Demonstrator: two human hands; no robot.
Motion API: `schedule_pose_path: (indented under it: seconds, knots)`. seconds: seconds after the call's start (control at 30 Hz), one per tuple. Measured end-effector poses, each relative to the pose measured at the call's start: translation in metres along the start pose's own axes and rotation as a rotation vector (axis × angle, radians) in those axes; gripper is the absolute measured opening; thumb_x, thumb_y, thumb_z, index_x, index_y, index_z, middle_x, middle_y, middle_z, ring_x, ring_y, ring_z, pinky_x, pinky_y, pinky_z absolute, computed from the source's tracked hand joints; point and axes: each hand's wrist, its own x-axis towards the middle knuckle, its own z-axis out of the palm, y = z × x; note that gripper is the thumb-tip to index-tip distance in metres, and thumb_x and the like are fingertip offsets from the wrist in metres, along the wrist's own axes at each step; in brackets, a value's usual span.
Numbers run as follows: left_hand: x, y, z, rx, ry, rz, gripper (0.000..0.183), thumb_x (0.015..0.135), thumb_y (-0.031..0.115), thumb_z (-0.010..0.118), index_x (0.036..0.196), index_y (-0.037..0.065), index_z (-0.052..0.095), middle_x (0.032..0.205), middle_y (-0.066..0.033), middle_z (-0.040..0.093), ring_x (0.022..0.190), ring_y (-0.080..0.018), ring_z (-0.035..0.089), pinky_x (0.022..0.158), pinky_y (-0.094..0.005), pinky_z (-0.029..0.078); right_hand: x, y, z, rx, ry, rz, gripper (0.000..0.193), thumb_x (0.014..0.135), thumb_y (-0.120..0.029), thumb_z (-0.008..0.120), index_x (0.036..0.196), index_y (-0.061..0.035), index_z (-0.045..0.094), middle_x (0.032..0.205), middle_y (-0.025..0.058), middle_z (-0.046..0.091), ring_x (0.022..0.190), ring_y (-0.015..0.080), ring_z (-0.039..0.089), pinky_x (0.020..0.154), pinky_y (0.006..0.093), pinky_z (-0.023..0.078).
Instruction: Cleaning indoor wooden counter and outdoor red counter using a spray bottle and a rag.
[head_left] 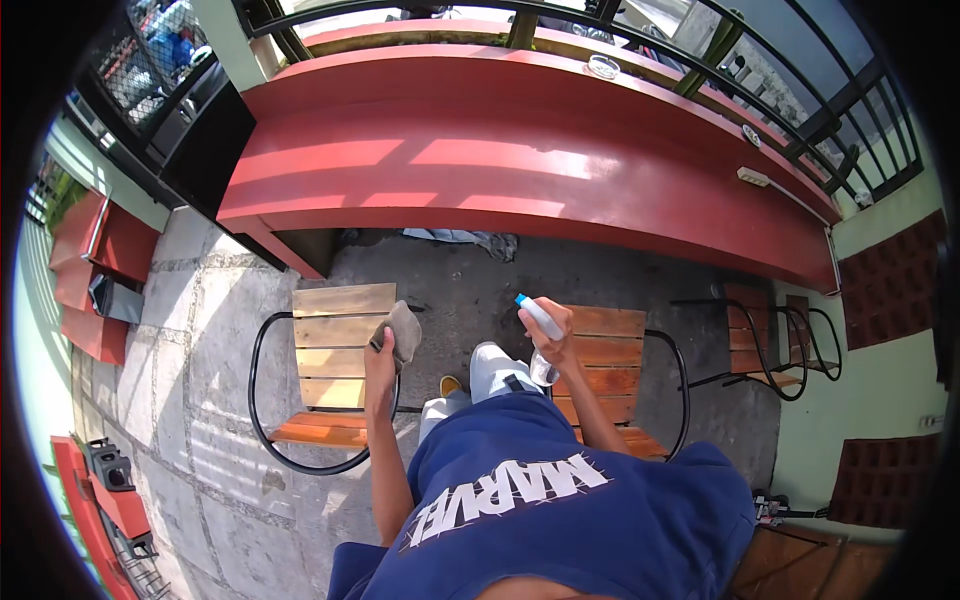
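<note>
My left hand (pixel 379 368) is closed on a greyish-beige cloth (pixel 404 330), held over the slatted wooden chair (pixel 345 331) on the left. In my right hand (pixel 558 338) is a spray bottle with a white head (pixel 541 318) and a blue nozzle tip. Its pale, see-through body (pixel 543 371) shows below my fingers. The bottle is in front of a second slatted chair (pixel 610 380) on the right. Both hands are apart from each other, and the red counter (pixel 400 165) lies beyond them.
Round ashtrays (pixel 603 67) sit on the counter's upper ledge, near a white power strip (pixel 752 177) and black railing. A crumpled grey cloth (pixel 465 240) lies on the floor under the counter. More chairs (pixel 750 330) stand at the right wall; red cabinets (pixel 100 270) stand left.
</note>
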Motion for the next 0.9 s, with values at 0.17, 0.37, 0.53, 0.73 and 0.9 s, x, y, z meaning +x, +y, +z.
schedule_pose_path:
  seconds: [0.17, 0.37, 0.53, 0.73, 0.9]
  knots:
    - [0.039, -0.015, 0.007, -0.181, 0.055, -0.096, 0.043, 0.099, 0.035, 0.053, 0.124, 0.000, 0.058, 0.113, -0.0069, 0.064, 0.101, -0.0164, 0.061, 0.087, -0.0307, 0.047, 0.058, 0.021, 0.023, 0.063, -0.002, 0.083, 0.020, 0.088, -0.016, 0.064, 0.079, 0.0022, 0.062, 0.068, 0.0054, 0.060, 0.055, 0.0096, 0.059, 0.047, 0.0244, 0.051]
    - [0.095, -0.004, 0.045, 0.029, -0.088, -0.260, 0.052, 0.096, 0.045, 0.055, 0.122, -0.001, 0.059, 0.114, -0.0075, 0.063, 0.105, -0.0157, 0.055, 0.093, -0.0317, 0.042, 0.141, 0.065, 0.044, -0.012, -0.016, 0.095, 0.023, 0.088, -0.019, 0.066, 0.078, 0.0015, 0.064, 0.063, 0.0050, 0.060, 0.051, 0.0115, 0.059, 0.046, 0.0258, 0.047]
    - [0.169, 0.042, 0.070, 0.047, -0.071, -0.232, 0.049, 0.097, 0.037, 0.057, 0.125, -0.004, 0.056, 0.119, -0.0077, 0.062, 0.110, -0.0146, 0.055, 0.097, -0.0299, 0.041, 0.220, 0.088, 0.053, -0.153, -0.010, 0.022, 0.031, 0.088, -0.022, 0.066, 0.068, -0.0003, 0.055, 0.053, 0.0089, 0.056, 0.047, 0.0168, 0.061, 0.044, 0.0299, 0.043]
    - [0.237, 0.082, 0.083, 0.086, 0.086, -0.218, 0.044, 0.096, 0.040, 0.058, 0.112, -0.001, 0.065, 0.094, -0.0047, 0.068, 0.085, -0.0121, 0.062, 0.074, -0.0298, 0.048, 0.292, 0.102, 0.059, 0.092, -0.083, 0.226, 0.032, 0.087, -0.029, 0.067, 0.073, -0.0005, 0.063, 0.055, 0.0050, 0.058, 0.047, 0.0119, 0.056, 0.045, 0.0287, 0.043]
    - [0.258, 0.091, 0.081, 0.032, 0.097, -0.244, 0.040, 0.099, 0.034, 0.054, 0.118, 0.000, 0.062, 0.106, -0.0059, 0.069, 0.096, -0.0137, 0.064, 0.085, -0.0300, 0.048, 0.327, 0.099, 0.077, 0.047, -0.166, 0.216, 0.035, 0.089, -0.027, 0.066, 0.068, -0.0001, 0.057, 0.053, 0.0113, 0.048, 0.047, 0.0216, 0.043, 0.048, 0.0369, 0.036]
